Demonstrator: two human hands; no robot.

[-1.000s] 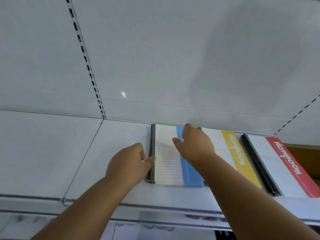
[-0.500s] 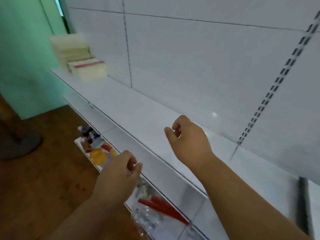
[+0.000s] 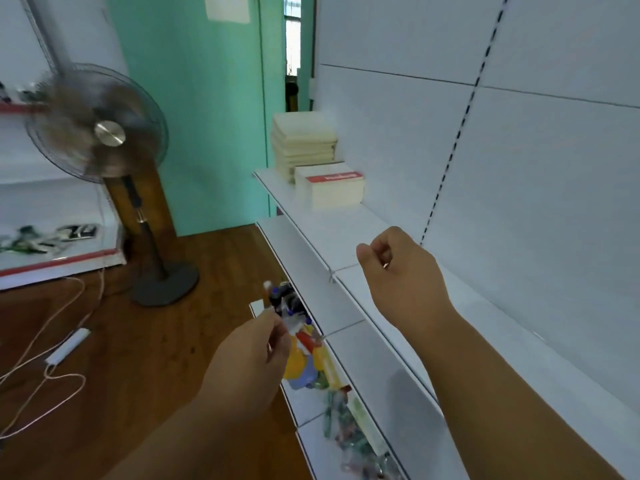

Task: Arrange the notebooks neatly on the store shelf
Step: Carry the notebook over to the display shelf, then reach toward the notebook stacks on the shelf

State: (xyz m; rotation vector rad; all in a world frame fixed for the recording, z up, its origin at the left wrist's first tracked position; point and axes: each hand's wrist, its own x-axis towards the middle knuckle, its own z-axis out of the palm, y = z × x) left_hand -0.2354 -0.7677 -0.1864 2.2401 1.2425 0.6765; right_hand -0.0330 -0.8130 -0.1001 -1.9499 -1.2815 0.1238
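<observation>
Two stacks of notebooks stand at the far end of the white top shelf (image 3: 377, 233): a tall cream stack (image 3: 304, 143) and, in front of it, a lower white stack with a red label (image 3: 332, 190). My right hand (image 3: 398, 271) hovers over the shelf about an arm's length short of them, fingers loosely curled and holding nothing. My left hand (image 3: 252, 358) hangs lower and off the shelf's front edge, above the floor. Its fingers are loosely curled too, and nothing is in them. The notebooks with coloured stripes are out of view.
A lower shelf (image 3: 304, 258) carries small colourful packaged items (image 3: 311, 358). A running pedestal fan (image 3: 97, 126) stands on the wooden floor to the left. A white power strip with cables (image 3: 69, 344) lies nearby. A white counter (image 3: 52, 261) fills the far left.
Both hands left the blue-striped notebook, and the view swung left along the shelf. The striped notebooks dropped out of sight, while the stacks at the far end and the fan came into view.
</observation>
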